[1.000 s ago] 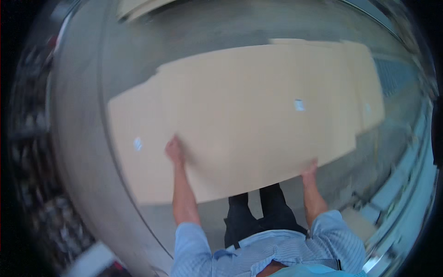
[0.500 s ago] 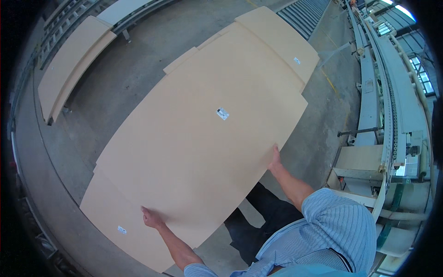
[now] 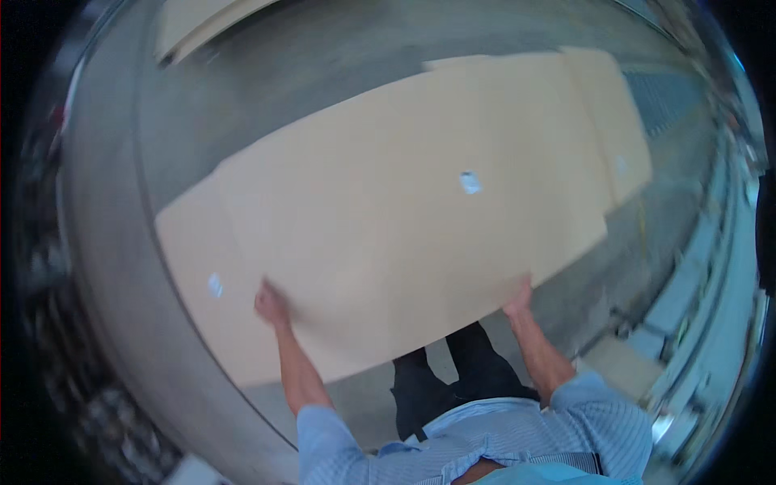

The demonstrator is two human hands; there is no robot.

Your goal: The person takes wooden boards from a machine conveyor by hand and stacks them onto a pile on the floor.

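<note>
A large tan board [image 3: 372, 210] with a small white label [image 3: 470, 183] near its middle spreads out in front of me. My left hand [image 3: 272, 305] is closed at its left part, where the blur hides the board's exact end. At the near edge toward the right, my right hand [image 3: 518, 297] grips the same board, thumb on top and the other fingers out of sight beneath. Other tan boards stick out from under it: one at the left with its own label [image 3: 215, 284], another at the far right [image 3: 618, 121].
Another tan board [image 3: 210, 20] lies raised off the floor at the far left. Grey rollers [image 3: 667, 101] stand beyond the right end of the boards. Pale machinery [image 3: 687, 299] runs along the right side. Grey concrete floor [image 3: 356, 81] shows around the boards.
The view has swung round to the left and blurred, so the boards now lie more crosswise before me. Both hands keep their places on the top board.
</note>
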